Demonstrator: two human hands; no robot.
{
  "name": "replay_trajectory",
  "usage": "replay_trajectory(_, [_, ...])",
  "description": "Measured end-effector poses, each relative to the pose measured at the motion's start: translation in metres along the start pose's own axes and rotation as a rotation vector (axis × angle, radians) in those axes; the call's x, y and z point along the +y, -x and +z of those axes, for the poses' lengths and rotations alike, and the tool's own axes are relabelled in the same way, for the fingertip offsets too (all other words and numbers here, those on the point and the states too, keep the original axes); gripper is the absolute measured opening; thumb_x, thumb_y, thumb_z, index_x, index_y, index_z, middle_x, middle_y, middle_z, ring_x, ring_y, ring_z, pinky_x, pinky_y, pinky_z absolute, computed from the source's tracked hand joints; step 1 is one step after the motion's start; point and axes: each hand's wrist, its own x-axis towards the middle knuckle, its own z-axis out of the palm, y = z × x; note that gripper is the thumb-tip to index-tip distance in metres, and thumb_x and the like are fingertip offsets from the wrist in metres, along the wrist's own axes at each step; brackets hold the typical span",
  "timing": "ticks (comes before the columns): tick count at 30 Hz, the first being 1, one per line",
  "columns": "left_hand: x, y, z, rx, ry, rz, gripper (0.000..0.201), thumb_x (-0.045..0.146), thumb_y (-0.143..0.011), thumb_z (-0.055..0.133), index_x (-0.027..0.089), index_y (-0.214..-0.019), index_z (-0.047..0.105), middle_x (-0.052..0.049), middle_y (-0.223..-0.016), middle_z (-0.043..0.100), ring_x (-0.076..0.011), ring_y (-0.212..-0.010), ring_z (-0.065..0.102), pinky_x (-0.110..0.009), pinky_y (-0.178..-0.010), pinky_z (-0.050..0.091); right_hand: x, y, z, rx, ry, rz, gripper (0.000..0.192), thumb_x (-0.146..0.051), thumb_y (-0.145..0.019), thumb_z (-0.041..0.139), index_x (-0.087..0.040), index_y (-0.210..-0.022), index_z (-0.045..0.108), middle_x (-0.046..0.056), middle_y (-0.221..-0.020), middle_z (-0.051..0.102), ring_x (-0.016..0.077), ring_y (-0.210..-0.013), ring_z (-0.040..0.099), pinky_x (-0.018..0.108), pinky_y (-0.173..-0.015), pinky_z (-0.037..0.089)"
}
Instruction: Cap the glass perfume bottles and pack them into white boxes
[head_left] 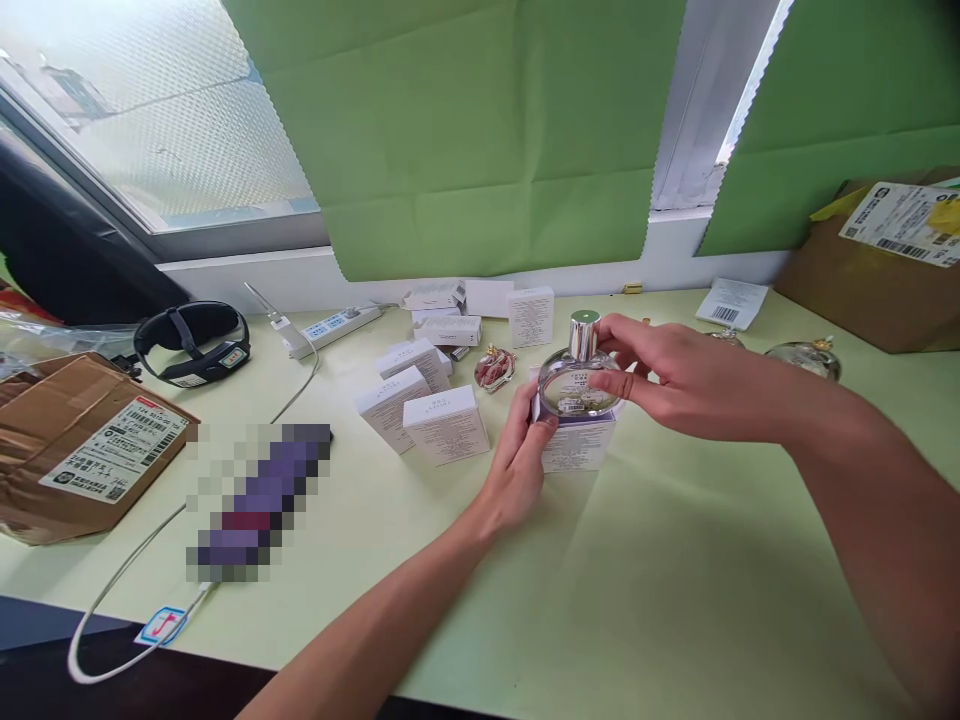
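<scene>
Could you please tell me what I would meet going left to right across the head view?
Creased cardboard box, black headset, white power strip, small bottle with reddish contents, clear perfume bottle in the right hand, white barcoded package, brown carton.

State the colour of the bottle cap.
The bottle cap is shiny silver, greenish on top; head view.

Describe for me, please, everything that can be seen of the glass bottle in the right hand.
The glass bottle looks clear and rounded, with small dark lettering on its front and a shiny silver cap on top. It is roughly upright, gripped from the side by the right hand, thumb on its front. It is at the top of a white box held by the left hand; whether it touches the box cannot be told.
</scene>
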Motion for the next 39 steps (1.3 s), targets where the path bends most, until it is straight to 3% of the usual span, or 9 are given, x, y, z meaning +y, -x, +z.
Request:
replay_trajectory(10, [-0.009,-0.001,-0.004,-0.008,0.118,-0.039,0.048,0.020,-0.092,0.043,0.030,-0.139,0.049,0.000,-0.147,0.053,-0.0263,-0.138,0.044,-0.042,-0.111,0.036,-0.002,0.000,0.002,-0.050,-0.015,-0.011,0.034,-0.057,-0.094,0.045,-0.030,-0.112,0.055,0.002,-0.088,0.069,0.0218,-0.063,0.057,0.033,-0.057,0.037])
replay_trajectory(21, [-0.006,-0.001,-0.005,-0.028,0.169,-0.007,0.048,0.018,-0.093,0.043,0.033,-0.138,0.049,0.002,-0.146,0.051,-0.0242,-0.132,0.046,-0.039,-0.108,0.036,-0.004,0.000,0.003,-0.136,-0.090,-0.072,0.021,-0.048,-0.097,0.049,-0.028,-0.102,0.052,0.001,-0.093,0.065,0.0200,-0.074,0.056,0.031,-0.064,0.036])
replay_trajectory(28, [-0.009,-0.002,0.000,0.002,0.022,0.084,0.034,0.041,-0.098,0.056,0.026,-0.127,0.046,-0.005,-0.119,0.060,-0.0189,-0.105,0.055,-0.031,-0.091,0.044,0.002,-0.004,0.014,-0.113,-0.123,-0.155,0.034,-0.055,-0.096,0.046,-0.026,-0.109,0.058,0.008,-0.116,0.059,0.0242,-0.093,0.058,0.035,-0.075,0.043])
replay_trajectory(35, [-0.010,-0.002,-0.003,-0.067,-0.111,0.123,0.031,0.043,-0.101,0.050,0.023,-0.124,0.043,-0.004,-0.104,0.057,-0.0163,-0.091,0.051,-0.028,-0.080,0.043,0.002,-0.002,0.009,-0.166,-0.068,-0.142,0.033,-0.055,-0.095,0.050,-0.026,-0.104,0.063,0.005,-0.106,0.061,0.0184,-0.076,0.057,0.032,-0.066,0.043])
replay_trajectory(39, [-0.006,-0.002,-0.004,-0.109,-0.149,0.145,0.027,0.039,-0.103,0.048,0.024,-0.125,0.042,-0.004,-0.107,0.056,-0.0159,-0.091,0.052,-0.027,-0.078,0.042,-0.006,0.000,0.006,-0.092,-0.107,-0.126,0.044,-0.053,-0.094,0.054,-0.034,-0.133,0.055,0.001,-0.097,0.067,0.0186,-0.076,0.059,0.030,-0.065,0.042])
